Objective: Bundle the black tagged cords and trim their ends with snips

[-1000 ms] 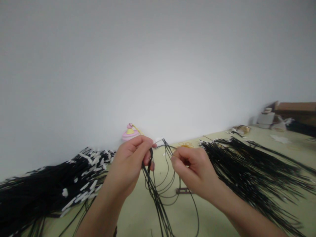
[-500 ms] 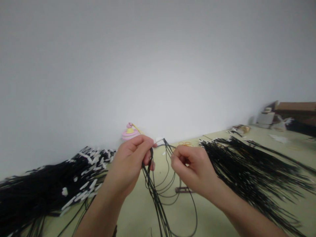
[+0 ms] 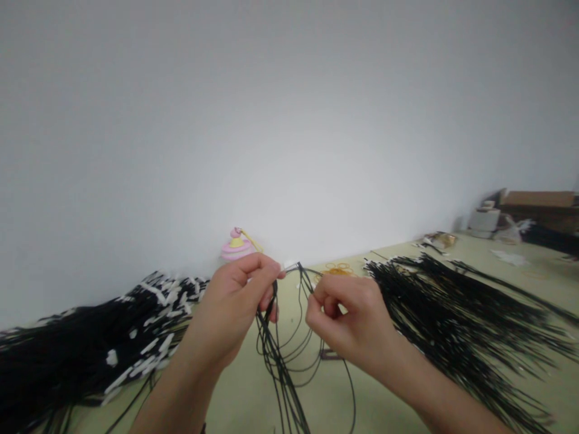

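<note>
My left hand [image 3: 230,310] grips a bunch of thin black cords [image 3: 281,355] near their white-tipped ends, which show just past my fingers. The cords fall in loose loops onto the table. My right hand [image 3: 348,319] is pinched on one or more of these cords, a short gap from my left hand. The exact grip is partly hidden by my fingers. A large heap of black cords with white tips [image 3: 104,343] lies to the left of my left forearm, and another spread of black cords [image 3: 465,325] lies to the right of my right hand.
A pale green table [image 3: 239,410] meets a white wall [image 3: 289,120]. A pink and yellow toy [image 3: 237,246] and orange rubber bands [image 3: 337,271] stand beyond my hands. A small dark bracket [image 3: 330,354] lies under the loops. A cardboard box [image 3: 538,199] and white container [image 3: 483,220] sit far right.
My right hand has moved left, closer to my left hand, and its fingers have shifted on the cord. The hanging loops have moved slightly left, and the whole view has shifted slightly.
</note>
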### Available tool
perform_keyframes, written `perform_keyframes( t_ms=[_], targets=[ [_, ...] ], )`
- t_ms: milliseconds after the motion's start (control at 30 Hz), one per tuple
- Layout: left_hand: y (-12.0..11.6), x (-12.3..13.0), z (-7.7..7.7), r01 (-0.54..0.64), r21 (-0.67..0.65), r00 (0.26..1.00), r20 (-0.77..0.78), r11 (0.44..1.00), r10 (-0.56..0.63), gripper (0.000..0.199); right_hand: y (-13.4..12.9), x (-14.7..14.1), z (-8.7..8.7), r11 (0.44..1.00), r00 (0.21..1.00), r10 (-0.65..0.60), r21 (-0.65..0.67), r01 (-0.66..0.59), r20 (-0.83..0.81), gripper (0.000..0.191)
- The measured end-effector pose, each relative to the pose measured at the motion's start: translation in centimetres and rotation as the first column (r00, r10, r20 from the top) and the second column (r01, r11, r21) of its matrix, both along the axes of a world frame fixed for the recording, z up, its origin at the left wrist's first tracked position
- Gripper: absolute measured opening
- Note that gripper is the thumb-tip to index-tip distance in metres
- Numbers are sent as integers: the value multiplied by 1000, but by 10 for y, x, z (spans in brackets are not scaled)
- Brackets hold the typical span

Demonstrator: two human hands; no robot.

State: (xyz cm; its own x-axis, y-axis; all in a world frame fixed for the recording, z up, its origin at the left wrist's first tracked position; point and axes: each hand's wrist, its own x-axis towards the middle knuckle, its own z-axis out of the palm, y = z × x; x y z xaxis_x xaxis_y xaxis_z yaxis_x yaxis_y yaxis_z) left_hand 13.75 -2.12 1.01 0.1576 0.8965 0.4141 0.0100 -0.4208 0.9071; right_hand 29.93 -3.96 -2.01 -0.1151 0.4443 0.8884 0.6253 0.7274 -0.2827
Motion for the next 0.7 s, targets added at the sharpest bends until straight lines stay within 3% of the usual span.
perform_keyframes(
  t_ms=[267, 700],
  targets=[
    [5, -2, -3, -21, 4, 998, -53, 1000, 21, 29, 2, -3, -5, 995, 999, -40, 93, 40, -4, 21],
    [2, -3, -2, -41, 7, 997, -69, 999, 41, 27, 1, -1, -6, 999, 1000, -23, 32, 22, 8, 18]
  ],
)
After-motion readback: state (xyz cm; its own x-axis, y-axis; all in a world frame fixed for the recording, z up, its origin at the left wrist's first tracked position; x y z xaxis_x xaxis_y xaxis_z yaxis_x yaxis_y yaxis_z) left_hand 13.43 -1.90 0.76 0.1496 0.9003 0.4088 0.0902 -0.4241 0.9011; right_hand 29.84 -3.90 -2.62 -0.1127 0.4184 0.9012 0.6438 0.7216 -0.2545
